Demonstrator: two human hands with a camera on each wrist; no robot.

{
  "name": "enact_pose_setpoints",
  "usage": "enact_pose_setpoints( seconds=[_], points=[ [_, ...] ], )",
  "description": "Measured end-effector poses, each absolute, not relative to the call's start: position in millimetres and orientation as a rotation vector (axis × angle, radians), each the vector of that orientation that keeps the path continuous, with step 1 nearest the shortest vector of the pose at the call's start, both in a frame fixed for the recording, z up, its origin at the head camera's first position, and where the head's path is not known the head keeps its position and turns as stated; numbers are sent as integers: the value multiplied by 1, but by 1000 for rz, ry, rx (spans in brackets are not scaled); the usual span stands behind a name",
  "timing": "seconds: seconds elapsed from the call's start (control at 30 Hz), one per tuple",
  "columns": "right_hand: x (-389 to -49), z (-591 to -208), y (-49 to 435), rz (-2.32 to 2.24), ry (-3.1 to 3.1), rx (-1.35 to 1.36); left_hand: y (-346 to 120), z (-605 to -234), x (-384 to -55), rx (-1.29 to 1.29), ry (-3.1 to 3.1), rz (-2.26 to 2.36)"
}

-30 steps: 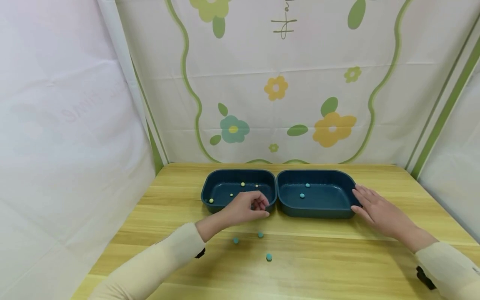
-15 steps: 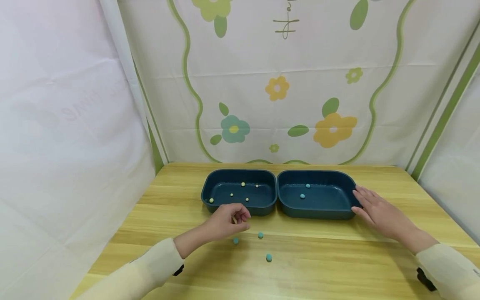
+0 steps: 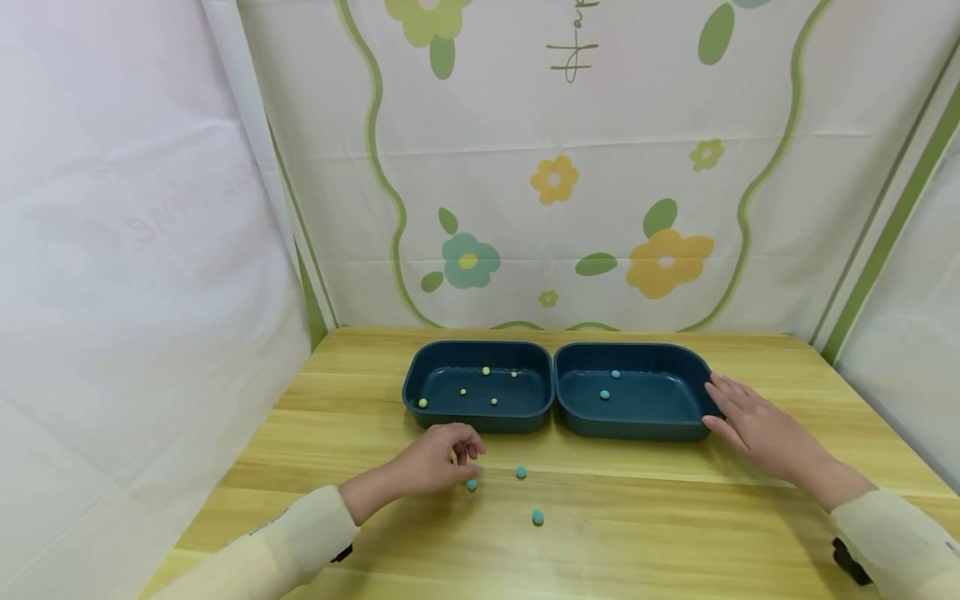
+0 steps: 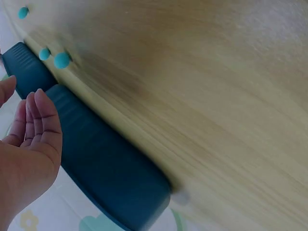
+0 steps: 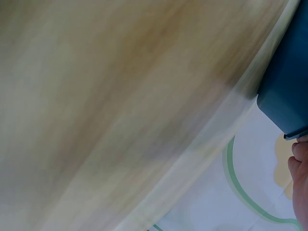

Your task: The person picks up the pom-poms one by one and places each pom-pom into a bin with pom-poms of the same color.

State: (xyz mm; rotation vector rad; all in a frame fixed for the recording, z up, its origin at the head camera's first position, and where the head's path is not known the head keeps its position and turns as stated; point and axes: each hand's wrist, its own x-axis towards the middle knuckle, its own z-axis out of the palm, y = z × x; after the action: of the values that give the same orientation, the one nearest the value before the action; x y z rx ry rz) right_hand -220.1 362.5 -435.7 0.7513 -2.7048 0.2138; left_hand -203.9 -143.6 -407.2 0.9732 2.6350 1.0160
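Note:
My left hand (image 3: pixel 442 457) is over the table in front of the left dark-blue tray (image 3: pixel 472 423). Its fingers are loosely bent, with a gap to the thumb and nothing between them. Right by the thumb tip lies a small turquoise ball (image 3: pixel 472 485). Two more, a middle turquoise ball (image 3: pixel 521 472) and a nearer turquoise ball (image 3: pixel 537 517), lie to its right. My right hand (image 3: pixel 765 429) rests with straight fingers against the right end of the right dark-blue tray (image 3: pixel 630 430); in the right wrist view, the fingers (image 5: pixel 301 163) show at the tray's edge.
Several small yellow balls, one a yellow ball (image 3: pixel 423 403) at the front left, sit in the left tray. The right tray holds two turquoise balls, including a front one (image 3: pixel 604 395). Behind the wooden table (image 3: pixel 637 533) hangs a flowered cloth (image 3: pixel 480 192).
My left hand has moved left and down from above the left tray to the turquoise ball on the table. The right hand stays at its tray.

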Motion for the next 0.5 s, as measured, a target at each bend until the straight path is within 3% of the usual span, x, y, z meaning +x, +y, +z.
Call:
enact_pose_setpoints(
  seconds=[0.5],
  points=[
    [-220, -435, 362, 219, -2718, 744, -143, -420, -207, 931, 2603, 849]
  ],
)
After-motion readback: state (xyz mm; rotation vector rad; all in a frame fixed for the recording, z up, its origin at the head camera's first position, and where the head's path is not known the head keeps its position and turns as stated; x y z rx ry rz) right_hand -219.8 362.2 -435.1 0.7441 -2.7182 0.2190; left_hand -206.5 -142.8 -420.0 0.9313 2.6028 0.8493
